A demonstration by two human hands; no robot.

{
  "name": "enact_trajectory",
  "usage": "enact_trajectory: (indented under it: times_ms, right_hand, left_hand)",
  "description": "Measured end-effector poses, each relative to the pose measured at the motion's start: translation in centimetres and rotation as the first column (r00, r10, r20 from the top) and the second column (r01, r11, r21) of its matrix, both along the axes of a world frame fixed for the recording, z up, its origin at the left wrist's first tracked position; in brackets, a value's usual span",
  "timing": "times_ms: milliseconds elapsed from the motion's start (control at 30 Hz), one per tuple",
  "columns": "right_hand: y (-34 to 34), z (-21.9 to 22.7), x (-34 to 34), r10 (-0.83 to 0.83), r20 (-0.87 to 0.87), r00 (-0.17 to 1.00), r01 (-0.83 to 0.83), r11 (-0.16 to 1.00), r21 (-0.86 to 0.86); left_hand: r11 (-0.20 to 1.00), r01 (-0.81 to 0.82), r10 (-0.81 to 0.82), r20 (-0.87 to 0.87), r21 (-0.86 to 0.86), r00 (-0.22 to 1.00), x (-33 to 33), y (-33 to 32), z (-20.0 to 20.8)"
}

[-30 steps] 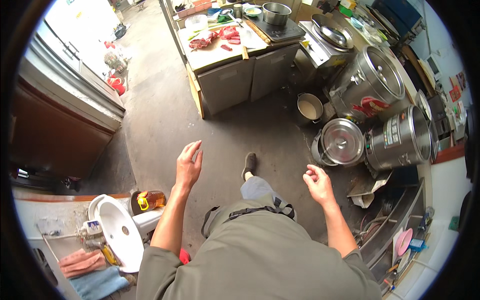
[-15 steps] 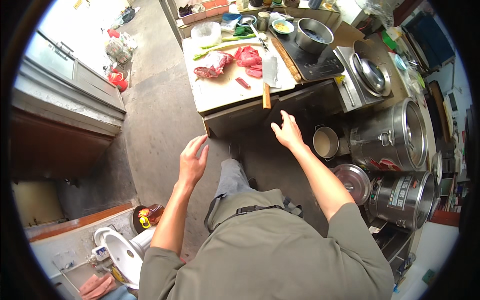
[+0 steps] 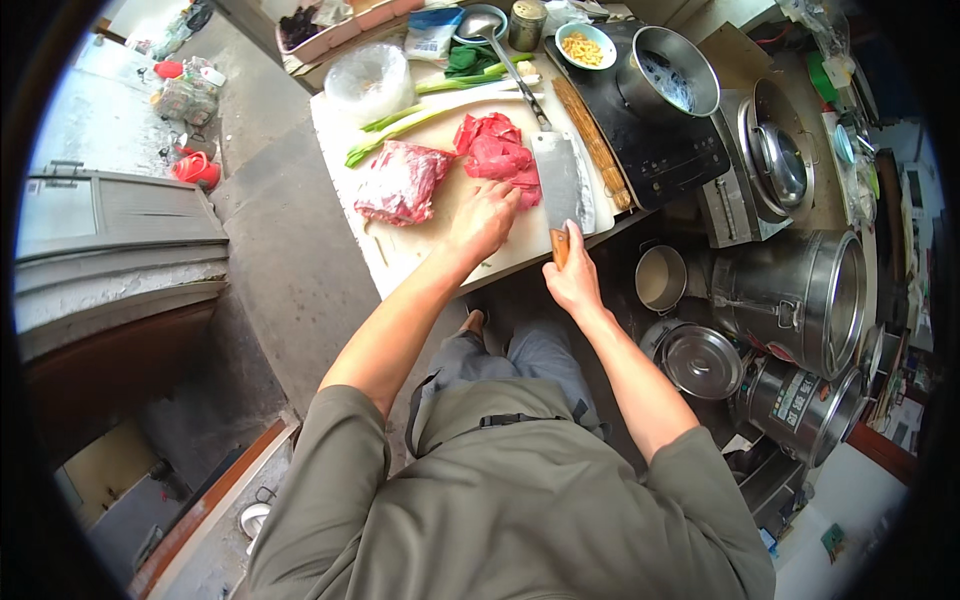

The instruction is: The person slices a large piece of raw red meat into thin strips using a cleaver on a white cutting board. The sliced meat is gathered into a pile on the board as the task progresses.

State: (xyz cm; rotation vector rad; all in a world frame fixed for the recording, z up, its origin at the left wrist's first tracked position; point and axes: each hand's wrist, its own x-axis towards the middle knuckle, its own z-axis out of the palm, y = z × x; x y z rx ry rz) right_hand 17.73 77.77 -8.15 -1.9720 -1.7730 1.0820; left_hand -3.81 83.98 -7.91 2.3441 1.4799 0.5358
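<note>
My right hand (image 3: 575,275) is closed round the wooden handle of a cleaver (image 3: 562,175), whose broad blade lies flat on the right part of the white cutting board (image 3: 405,255). Over the board's middle, my left hand (image 3: 482,222) has its fingers bent down at the near edge of the sliced red meat (image 3: 495,155). What those fingertips pinch is hidden beneath them. Left of that hand sits a large chunk of raw meat (image 3: 405,182). Long green onions (image 3: 435,112) lie behind the meat, next to a clear plastic tub (image 3: 368,82).
Right of the board are a rolling pin (image 3: 590,140) and a black induction cooktop (image 3: 660,150) bearing a steel pot (image 3: 668,75) and a bowl of yellow pieces (image 3: 585,47). A ladle (image 3: 482,25) rests in a bowl behind. Large steel drums (image 3: 770,300) stand at the right.
I have come closer to the board. My right hand has moved up onto the cleaver handle and closed round it; my left has moved up and right to the sliced meat.
</note>
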Motion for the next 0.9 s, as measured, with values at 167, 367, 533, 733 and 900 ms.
enact_trajectory:
  times_ms: [167,367,533,733,900]
  right_hand:
    - [0.2,2.8,3.4,-0.050,-0.185,0.981,0.056,0.998,0.023]
    - [0.7,5.1,5.9,-0.315,-0.581,0.751,0.139,0.935,-0.326]
    - [1.4,5.1,7.3,-0.261,-0.576,0.775,0.053,0.934,-0.353]
    - [2.5,3.7,9.0,-0.277,-0.467,0.840,0.056,0.900,-0.433]
    - [2.6,3.2,9.6,-0.302,-0.441,0.845,0.091,0.894,-0.439]
  left_hand:
    - [0.996,0.091,-0.090,-0.159,-0.003,0.983,-1.1,2.3,-2.5]
    - [0.924,-0.196,0.271,0.201,-0.329,0.941,-1.1,2.3,-0.3]
    - [0.651,-0.230,0.579,0.277,-0.723,0.767,-2.3,2.9,0.5]
    - [0.539,-0.119,0.786,0.447,-0.834,0.428,-2.3,3.1,0.0]
    - [0.600,-0.245,0.751,0.431,-0.761,0.500,-2.0,4.0,0.7]
